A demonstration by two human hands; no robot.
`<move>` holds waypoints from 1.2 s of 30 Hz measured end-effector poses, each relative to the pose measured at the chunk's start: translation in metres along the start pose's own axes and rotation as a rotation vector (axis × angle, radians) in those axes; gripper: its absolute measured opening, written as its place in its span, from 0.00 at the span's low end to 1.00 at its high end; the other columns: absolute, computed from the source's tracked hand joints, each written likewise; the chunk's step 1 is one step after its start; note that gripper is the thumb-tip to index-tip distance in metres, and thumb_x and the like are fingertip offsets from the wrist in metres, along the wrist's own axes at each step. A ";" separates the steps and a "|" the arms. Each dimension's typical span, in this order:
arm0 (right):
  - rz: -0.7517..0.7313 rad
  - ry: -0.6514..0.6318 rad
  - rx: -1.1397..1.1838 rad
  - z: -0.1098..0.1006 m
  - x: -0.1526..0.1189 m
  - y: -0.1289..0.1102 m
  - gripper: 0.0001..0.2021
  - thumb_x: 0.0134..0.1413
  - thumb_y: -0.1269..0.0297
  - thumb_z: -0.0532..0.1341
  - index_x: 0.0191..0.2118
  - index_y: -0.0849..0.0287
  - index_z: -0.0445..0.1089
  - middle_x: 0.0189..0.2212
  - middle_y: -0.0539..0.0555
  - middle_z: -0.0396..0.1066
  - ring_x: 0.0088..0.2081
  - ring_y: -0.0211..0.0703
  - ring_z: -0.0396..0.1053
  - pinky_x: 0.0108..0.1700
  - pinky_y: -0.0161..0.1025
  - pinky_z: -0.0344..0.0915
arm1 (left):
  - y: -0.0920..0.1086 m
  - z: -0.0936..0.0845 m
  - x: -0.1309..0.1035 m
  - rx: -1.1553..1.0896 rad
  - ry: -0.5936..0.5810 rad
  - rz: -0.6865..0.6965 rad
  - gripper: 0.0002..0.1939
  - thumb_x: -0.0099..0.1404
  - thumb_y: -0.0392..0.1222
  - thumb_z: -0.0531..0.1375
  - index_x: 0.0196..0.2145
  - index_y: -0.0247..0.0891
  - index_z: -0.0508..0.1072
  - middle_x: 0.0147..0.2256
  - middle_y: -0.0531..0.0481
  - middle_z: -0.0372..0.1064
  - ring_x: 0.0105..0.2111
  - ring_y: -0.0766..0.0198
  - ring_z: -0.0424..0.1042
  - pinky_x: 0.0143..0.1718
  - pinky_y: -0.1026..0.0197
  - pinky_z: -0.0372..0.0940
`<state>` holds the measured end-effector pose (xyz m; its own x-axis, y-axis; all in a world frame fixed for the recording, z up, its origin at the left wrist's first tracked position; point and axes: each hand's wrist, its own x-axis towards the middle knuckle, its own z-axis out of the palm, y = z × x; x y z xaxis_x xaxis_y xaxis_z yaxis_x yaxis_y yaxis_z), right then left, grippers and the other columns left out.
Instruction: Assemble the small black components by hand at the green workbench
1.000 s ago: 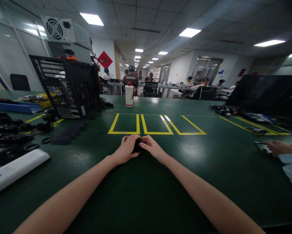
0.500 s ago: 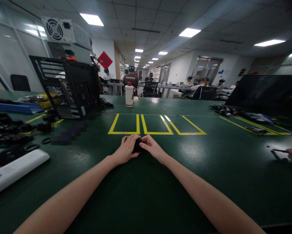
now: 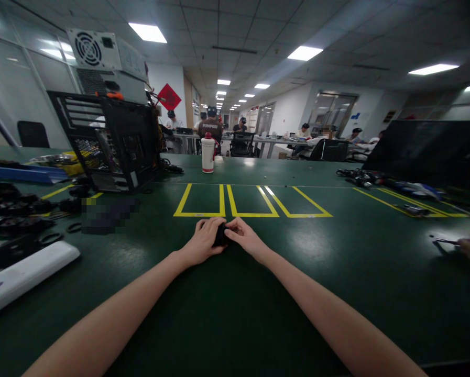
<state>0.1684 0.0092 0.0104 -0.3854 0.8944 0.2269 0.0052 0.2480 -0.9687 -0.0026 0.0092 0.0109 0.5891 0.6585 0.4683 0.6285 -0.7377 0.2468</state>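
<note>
Black part point(image 3: 220, 235) sat between my hands over the green counter point(image 3: 235, 309), near the yellow tape point(image 3: 254, 214). Left hand point(image 3: 201, 241) had fingers wrapped round it; right hand point(image 3: 249, 240) had fingers at its right side, grip unclear.

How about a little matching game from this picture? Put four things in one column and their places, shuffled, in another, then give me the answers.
Column one
1. Small black object
2. White bottle with a red top
3. Red diamond-shaped sign
4. Long white bar

Column two
A. On the wall in the background
B. Standing beyond the yellow tape outlines
C. Lying at the near left of the green table
D. Between the left hand and the right hand

Right pairs: 1-D, 2-B, 3-A, 4-C
</note>
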 end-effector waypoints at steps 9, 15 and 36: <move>0.064 -0.030 0.051 -0.003 0.000 -0.002 0.16 0.39 0.63 0.63 0.36 0.58 0.60 0.38 0.51 0.62 0.40 0.40 0.64 0.46 0.44 0.59 | 0.002 -0.004 -0.001 -0.018 -0.011 0.005 0.30 0.54 0.40 0.58 0.52 0.40 0.47 0.49 0.44 0.54 0.50 0.55 0.54 0.51 0.48 0.46; 0.031 -0.063 0.058 -0.001 -0.004 -0.007 0.18 0.35 0.65 0.65 0.35 0.56 0.58 0.38 0.50 0.62 0.41 0.41 0.63 0.45 0.44 0.60 | 0.001 -0.003 -0.001 -0.015 -0.012 0.008 0.31 0.53 0.38 0.58 0.52 0.40 0.47 0.49 0.44 0.53 0.50 0.55 0.54 0.52 0.49 0.45; 0.024 -0.020 0.064 0.000 -0.003 -0.007 0.12 0.41 0.63 0.62 0.33 0.57 0.61 0.33 0.49 0.63 0.38 0.38 0.63 0.45 0.42 0.59 | 0.000 -0.002 0.000 -0.008 -0.006 0.012 0.31 0.54 0.40 0.58 0.52 0.40 0.47 0.49 0.44 0.53 0.50 0.55 0.53 0.51 0.49 0.46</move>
<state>0.1700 0.0046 0.0167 -0.4045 0.8920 0.2020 -0.0439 0.2017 -0.9785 -0.0037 0.0083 0.0128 0.5994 0.6508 0.4661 0.6174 -0.7464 0.2482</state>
